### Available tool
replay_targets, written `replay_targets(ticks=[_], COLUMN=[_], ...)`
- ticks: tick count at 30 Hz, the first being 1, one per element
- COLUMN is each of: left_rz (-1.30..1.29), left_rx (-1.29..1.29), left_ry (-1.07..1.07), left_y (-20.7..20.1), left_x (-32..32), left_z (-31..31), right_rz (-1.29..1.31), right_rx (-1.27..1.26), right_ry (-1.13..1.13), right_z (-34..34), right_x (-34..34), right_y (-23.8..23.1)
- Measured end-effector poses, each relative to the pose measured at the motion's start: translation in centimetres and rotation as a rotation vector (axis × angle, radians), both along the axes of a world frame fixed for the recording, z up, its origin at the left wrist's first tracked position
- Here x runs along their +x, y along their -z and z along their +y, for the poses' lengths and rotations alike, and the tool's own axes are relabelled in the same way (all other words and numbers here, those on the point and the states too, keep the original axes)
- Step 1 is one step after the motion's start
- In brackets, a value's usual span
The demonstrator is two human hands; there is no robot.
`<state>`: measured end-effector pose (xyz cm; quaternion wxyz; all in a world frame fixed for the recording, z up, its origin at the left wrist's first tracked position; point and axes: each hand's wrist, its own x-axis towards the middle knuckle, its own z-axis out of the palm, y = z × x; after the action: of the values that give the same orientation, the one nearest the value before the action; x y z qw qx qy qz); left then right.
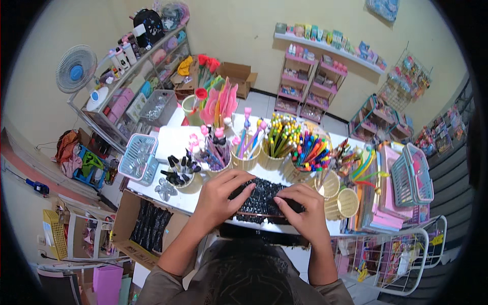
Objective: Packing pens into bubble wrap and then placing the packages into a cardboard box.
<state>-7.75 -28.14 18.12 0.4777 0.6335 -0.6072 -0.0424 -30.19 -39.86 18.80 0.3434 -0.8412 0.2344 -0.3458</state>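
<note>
Black bundle (263, 195) (white glints), blue-centred fan (76, 72); white table (333, 227)

Both bare forearms reach up from the lower edge of the view, the left one (180, 249) slanting inward, the right one (321, 259) more upright. Both hands are over the desk's (189, 201) near edge, backs up and well apart. The left hand (221, 195) stretches its bent fingers rightward, thumb apart below them. The right hand (305, 208) curves leftward, thumb close under the forefinger; whether they pinch is unclear.
</note>
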Motion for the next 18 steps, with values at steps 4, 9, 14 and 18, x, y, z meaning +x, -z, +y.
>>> replay_targets(ticks=[4,9,14,18], left_rz=[-0.121,-0.241,-0.37,-0.319], left_rx=[-0.08,-0.019,0.049,0.138], left_ry=[-0.156,-0.283,-0.335,-0.295], left_y=[-2.9,-5.0,-4.1,-3.1], left_x=[0.5,3.5,5.8,6.1], left_z=[-2.8,-5.4,-7.3,-7.9], right_rz=[-0.05,-0.053,0.087,0.277], right_rx=[-0.156,-0.353,-0.443,-0.376], right_ry=[-0.053,-0.087,-0.036,-0.032], right_z=[-1.4,-3.7,-6.8,-8.2], right_x=[3.4,9.2,13.5,15.3], right_y=[-3.7,-5.3,-5.0,-4.5])
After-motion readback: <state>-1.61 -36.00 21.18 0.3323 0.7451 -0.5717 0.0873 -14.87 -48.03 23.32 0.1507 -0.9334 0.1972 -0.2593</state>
